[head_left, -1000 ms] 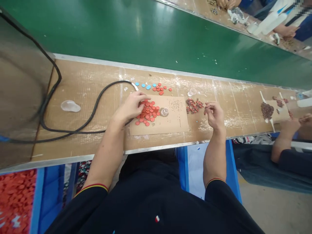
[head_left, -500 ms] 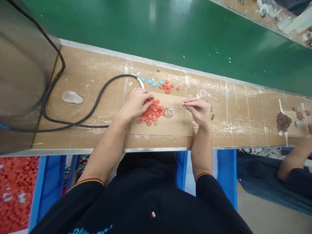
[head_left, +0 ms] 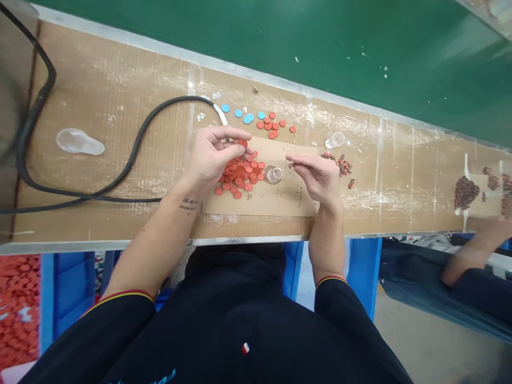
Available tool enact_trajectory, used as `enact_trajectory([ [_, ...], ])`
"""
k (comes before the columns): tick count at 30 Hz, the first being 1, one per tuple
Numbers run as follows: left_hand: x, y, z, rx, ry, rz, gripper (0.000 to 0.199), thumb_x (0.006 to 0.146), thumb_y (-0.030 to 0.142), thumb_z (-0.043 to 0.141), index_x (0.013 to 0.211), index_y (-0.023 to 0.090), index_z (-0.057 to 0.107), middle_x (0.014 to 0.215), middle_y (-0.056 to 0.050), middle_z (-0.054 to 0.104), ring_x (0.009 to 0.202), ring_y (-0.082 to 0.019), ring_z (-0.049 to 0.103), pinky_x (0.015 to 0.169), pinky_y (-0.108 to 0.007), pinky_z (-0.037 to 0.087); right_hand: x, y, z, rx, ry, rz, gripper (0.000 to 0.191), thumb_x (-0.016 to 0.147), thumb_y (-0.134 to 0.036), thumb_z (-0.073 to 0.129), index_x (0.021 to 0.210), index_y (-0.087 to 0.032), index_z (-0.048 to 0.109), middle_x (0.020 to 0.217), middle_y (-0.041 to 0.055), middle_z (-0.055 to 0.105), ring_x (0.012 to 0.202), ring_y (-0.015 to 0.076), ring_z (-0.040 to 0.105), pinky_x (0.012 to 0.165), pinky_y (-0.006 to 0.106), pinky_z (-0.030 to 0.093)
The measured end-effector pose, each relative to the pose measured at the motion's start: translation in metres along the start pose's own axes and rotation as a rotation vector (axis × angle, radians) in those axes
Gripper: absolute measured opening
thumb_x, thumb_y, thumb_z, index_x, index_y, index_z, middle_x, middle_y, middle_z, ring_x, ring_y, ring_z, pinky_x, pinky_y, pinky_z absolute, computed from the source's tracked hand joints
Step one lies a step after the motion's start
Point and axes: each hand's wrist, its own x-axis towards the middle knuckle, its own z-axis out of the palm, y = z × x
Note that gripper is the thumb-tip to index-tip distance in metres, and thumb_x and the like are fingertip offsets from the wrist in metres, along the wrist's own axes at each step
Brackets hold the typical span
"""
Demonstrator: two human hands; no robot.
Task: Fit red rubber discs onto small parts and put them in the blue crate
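Between the thumb and fingers of my left hand [head_left: 218, 152] is a red disc [head_left: 242, 143], held just above a heap of red discs [head_left: 240, 173]. The heap lies on a brown sheet [head_left: 256, 207]. Beside it on the sheet stands a small clear round container [head_left: 274, 175]. My right hand [head_left: 316, 173] is over the sheet's right part, thumb and fingers pinched together above scattered tiny dark pieces [head_left: 301, 194]; what it grips is too small to make out. A pile of small red and dark parts [head_left: 343, 165] lies just beyond that hand.
Blue discs [head_left: 248, 118] and loose red discs [head_left: 275, 126] lie behind the sheet. A black cable [head_left: 138, 138] loops at the left, near a clear plastic piece [head_left: 80, 142]. Another clear piece [head_left: 335, 140] is at the right. A co-worker's arm [head_left: 476, 250] is far right.
My left hand has lifted from the heap with a red disc in its fingers. My right hand has shifted a little left, uncovering the red and dark pile. The camera view has moved.
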Motion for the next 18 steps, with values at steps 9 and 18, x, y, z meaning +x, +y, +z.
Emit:
enact_trajectory([
  [9,0.0056,-0.0002,-0.0073,-0.054,0.053,-0.105,0.018,0.078,0.01,0.072,0.088,0.024,0.074,0.076,0.001,0.068,0.081,-0.018,0.08,0.071,-0.03,0.069,-0.0059,0.0025,0.0058,0.146,-0.011,0.103,0.009,0.098,-0.03,0.072,0.107,-0.028,0.073,0.102,-0.0009,0.084,0.097,0.0162,0.083,0.088,0.034,0.071],
  [18,0.0059,0.0005,-0.0093,-0.153,0.029,-0.156,0.014,0.084,0.011,0.07,0.091,0.021,0.077,0.085,-0.002,0.075,0.092,-0.022,0.081,0.085,-0.038,0.071,-0.0016,0.0056,0.004,-0.006,0.042,-0.024,0.007,0.094,-0.029,0.074,0.097,-0.032,0.08,0.091,-0.0035,0.085,0.083,0.0164,0.081,0.078,0.035,0.067],
])
